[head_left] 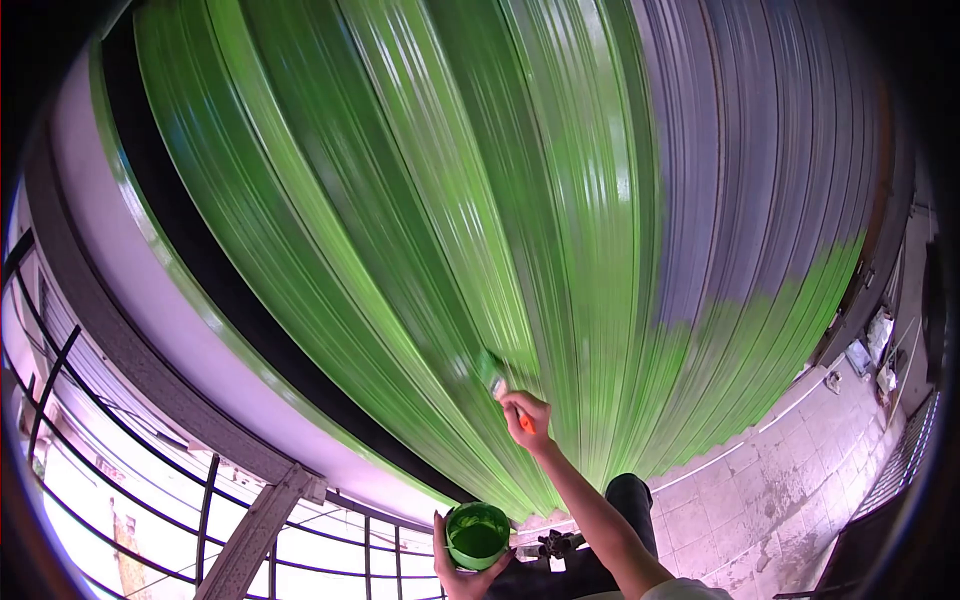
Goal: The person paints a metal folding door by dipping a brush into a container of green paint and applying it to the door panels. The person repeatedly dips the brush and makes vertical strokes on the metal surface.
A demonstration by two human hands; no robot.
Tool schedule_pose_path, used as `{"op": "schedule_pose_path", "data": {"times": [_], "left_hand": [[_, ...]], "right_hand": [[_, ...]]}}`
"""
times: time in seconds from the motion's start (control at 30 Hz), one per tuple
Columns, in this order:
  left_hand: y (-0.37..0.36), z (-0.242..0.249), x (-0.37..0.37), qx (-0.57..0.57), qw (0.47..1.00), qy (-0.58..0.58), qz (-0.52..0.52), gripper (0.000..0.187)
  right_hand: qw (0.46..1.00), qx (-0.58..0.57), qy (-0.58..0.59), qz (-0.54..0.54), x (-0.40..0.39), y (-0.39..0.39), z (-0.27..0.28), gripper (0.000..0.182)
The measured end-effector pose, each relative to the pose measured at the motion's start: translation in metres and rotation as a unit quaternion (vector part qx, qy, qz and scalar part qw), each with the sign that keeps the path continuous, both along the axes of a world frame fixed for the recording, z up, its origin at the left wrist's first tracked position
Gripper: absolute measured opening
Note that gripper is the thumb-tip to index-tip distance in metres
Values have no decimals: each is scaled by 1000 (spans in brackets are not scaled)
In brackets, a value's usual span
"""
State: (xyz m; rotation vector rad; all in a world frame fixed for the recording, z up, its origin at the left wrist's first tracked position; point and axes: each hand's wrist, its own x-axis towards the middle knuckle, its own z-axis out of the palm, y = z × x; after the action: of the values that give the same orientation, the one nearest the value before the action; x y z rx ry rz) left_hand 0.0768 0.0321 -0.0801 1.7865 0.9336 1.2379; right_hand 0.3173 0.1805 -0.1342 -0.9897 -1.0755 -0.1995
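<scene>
Brushing green paint onto a ribbed metal shutter [560, 200], right hand [527, 412] closed around the orange handle of a paintbrush [497, 380], bristles pressed to a slat low on the painted part. Gripping a small tub of green paint [477, 534] in the left hand [452, 565], fingers wrapped round its side, held below and just left of the brush, above the tiled floor [760, 500]. Best done, by the look of it, with strokes running along the ribs toward the grey unpainted patch at right, tub kept level and close.
</scene>
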Motion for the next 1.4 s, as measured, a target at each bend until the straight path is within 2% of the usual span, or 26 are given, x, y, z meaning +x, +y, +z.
{"op": "schedule_pose_path", "data": {"times": [0.07, 0.2, 0.27, 0.33, 0.4, 0.5, 0.57, 0.63, 0.8, 0.83, 0.9, 0.97, 1.03, 1.1, 1.2, 1.27, 1.3, 1.4], "left_hand": [[-2, -2, -4, -7, 1000, -3, -1, 115], [0, -9, -6, -1, 1000, -10, -2, 115], [-1, -8, -6, 5, 1000, 4, -2, 115], [-3, 0, -6, -2, 1000, 26, 1, 114], [-2, 2, -6, 14, 1000, 20, 7, 114], [0, 0, -6, 35, 998, 45, 23, 114], [0, 2, -4, 37, 996, 68, 34, 114], [-1, 2, -2, 18, 999, 38, 25, 114], [0, 5, -2, 2, 1000, 6, 15, 112], [-1, 9, -2, 7, 1000, 18, 15, 112], [-1, 12, -2, 6, 1000, 16, 10, 112], [-1, 13, -3, -7, 1000, -11, 3, 112], [-2, 9, -9, -11, 1000, -6, 8, 112], [-2, 9, -8, 1, 1000, -6, 11, 111], [-3, 7, -8, -1, 1000, 0, 21, 112], [-6, 10, -8, -1, 1000, -8, 18, 112], [-5, 11, -8, 0, 1000, -12, 15, 112], [-2, 8, -10, 20, 1000, -6, 14, 113]], "right_hand": [[998, -60, 4, 5, 5, -12, -29, 5], [992, -123, 30, 17, 6, -12, -29, 4], [998, -61, 1, -1, 4, 13, 1, 5], [997, -76, 4, -6, 4, 20, 53, 4], [1000, 0, -14, 14, 5, 18, 94, 1], [991, 101, 46, 80, 3, -1, 139, 4], [978, 101, 112, 147, -1, 5, 130, 6], [959, 118, 171, 191, -7, 12, 108, 8], [928, -4, 330, 172, -27, -13, -37, 9], [922, -44, 349, 162, -30, -21, -49, 10], [909, -8, 386, 157, -30, -16, -57, 10], [909, 2, 394, 139, -28, -5, -29, 9], [888, 83, 412, 188, -29, 15, 29, 9], [890, 87, 386, 225, -30, 6, 104, 10], [893, 153, 338, 254, -30, 5, 153, 10], [914, 134, 319, 211, -31, 8, 132, 14], [918, 133, 316, 199, -32, 8, 104, 14], [914, 6, 367, 171, -41, -7, 3, 13]]}}
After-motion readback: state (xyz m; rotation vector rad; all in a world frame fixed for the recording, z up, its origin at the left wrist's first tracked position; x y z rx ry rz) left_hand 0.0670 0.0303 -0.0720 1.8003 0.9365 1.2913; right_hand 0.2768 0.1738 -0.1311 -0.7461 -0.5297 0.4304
